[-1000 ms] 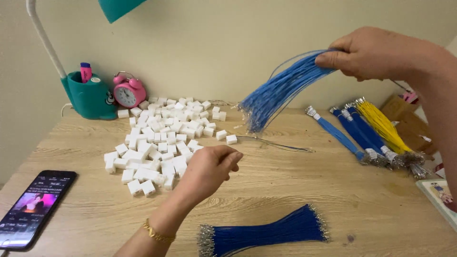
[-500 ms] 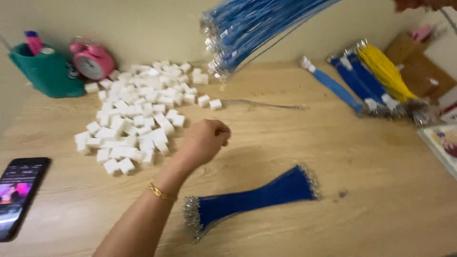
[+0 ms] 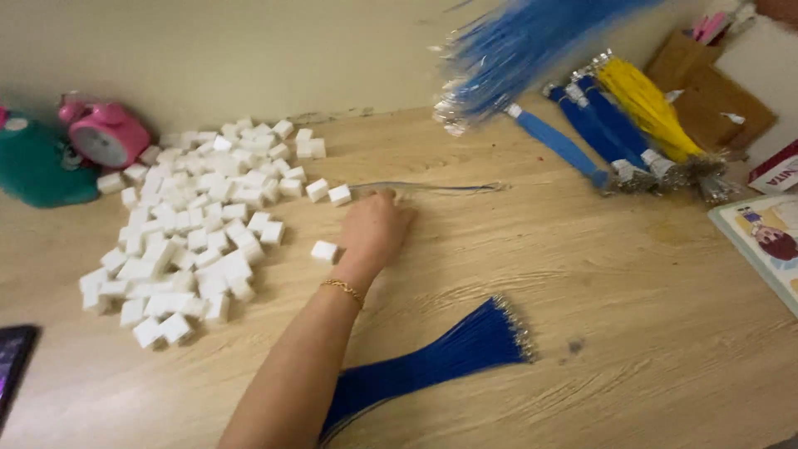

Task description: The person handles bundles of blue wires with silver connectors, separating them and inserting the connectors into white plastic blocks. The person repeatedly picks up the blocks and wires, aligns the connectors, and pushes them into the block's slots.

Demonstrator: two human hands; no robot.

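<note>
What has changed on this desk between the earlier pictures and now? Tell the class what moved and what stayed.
The left hand has reached forward from mid-desk to the thin wire lying beside the white blocks; whether its grip has closed on it cannot be told. The blue wire bundle was swung up and right, and the right hand has left the view. The blocks, pink clock, yellow bundle and dark blue bundle stayed.
</note>
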